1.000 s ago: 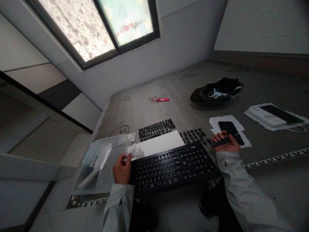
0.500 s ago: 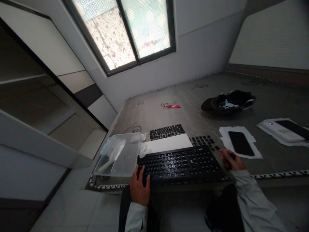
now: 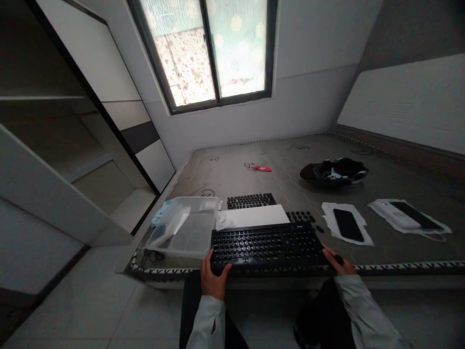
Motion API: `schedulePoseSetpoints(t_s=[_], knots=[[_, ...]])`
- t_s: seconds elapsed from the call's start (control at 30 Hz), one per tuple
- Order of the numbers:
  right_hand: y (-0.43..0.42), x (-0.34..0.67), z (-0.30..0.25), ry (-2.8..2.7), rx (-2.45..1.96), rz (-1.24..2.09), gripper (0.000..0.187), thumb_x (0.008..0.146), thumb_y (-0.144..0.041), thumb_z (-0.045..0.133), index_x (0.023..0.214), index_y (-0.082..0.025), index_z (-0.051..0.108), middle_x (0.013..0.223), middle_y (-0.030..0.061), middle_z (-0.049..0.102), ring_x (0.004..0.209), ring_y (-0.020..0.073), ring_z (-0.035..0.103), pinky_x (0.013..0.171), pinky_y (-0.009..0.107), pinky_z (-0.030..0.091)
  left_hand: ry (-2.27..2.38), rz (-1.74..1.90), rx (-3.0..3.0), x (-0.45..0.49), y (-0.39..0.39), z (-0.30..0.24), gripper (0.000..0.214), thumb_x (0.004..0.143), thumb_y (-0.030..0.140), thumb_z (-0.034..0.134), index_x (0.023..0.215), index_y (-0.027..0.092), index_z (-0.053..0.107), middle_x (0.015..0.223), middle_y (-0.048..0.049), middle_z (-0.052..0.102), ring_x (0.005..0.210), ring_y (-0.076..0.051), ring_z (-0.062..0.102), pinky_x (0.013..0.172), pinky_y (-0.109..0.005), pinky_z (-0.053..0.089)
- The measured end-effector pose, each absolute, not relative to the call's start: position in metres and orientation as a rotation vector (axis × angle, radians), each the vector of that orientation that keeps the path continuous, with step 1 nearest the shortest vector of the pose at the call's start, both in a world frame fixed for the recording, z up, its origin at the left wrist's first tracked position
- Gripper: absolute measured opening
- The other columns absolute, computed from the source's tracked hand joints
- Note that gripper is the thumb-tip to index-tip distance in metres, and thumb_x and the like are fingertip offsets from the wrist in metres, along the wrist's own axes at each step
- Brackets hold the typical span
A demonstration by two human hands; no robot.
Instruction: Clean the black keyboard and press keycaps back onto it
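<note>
A black keyboard [image 3: 267,246] lies at the front edge of the mattress, its keycaps apparently off. My left hand [image 3: 214,277] grips its left end, thumb on the front corner. At the right end my right hand [image 3: 337,261] holds the keyboard's edge; a small dark thing shows at its palm, too small to name. Behind the keyboard lies a white sheet [image 3: 257,216], a crumpled white tissue [image 3: 224,220] at its left end. Loose black keycaps [image 3: 250,200] stand in rows beyond the sheet, with more keycaps [image 3: 301,216] at its right.
A clear plastic box [image 3: 196,232] stands left of the keyboard. To the right, a dark phone [image 3: 348,225] lies on white paper, and a white device [image 3: 399,216] lies farther right. Behind are a dark cap [image 3: 336,173] and a red item [image 3: 260,168].
My right hand has moved left from beside the keycaps onto the keyboard's right end. My left hand has shifted to grip the left corner. The view has turned slightly.
</note>
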State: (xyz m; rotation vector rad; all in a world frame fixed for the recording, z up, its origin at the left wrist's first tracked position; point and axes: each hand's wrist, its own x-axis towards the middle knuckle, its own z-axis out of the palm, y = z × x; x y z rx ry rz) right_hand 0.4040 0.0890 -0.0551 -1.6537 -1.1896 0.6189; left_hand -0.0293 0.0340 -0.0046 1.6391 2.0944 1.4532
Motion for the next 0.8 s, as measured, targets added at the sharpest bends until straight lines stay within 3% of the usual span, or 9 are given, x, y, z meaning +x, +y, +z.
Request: schedulePoseSetpoints(t_s=[0.43, 0.8], knots=[[0.108, 0.379, -0.057, -1.143, -1.725, 0.648, 0.059, 0.066, -0.059, 0.055, 0.106, -0.018, 0.069, 0.108, 0.0084, 0.067, 0.109, 0.0329, 0.056, 0.094, 0.042, 0.045, 2.119, 1.600, 1.591, -0.048, 0.034, -0.012, 0.081, 0.068, 0.056, 0.065, 0.136, 0.022, 0.035, 0.129, -0.0125, 0.050, 0.119, -0.028, 0.048, 0.099, -0.043, 0.040], [0.110, 0.360, -0.040, -1.127, -1.684, 0.642, 0.060, 0.064, -0.065, 0.056, 0.097, -0.018, 0.072, 0.098, 0.0082, 0.070, 0.097, 0.0300, 0.063, 0.080, 0.036, 0.052, 2.069, 1.804, 1.707, -0.051, 0.055, -0.004, 0.062, 0.072, 0.049, 0.065, 0.124, 0.021, 0.049, 0.116, -0.0109, 0.053, 0.109, -0.025, 0.053, 0.094, -0.041, 0.044]])
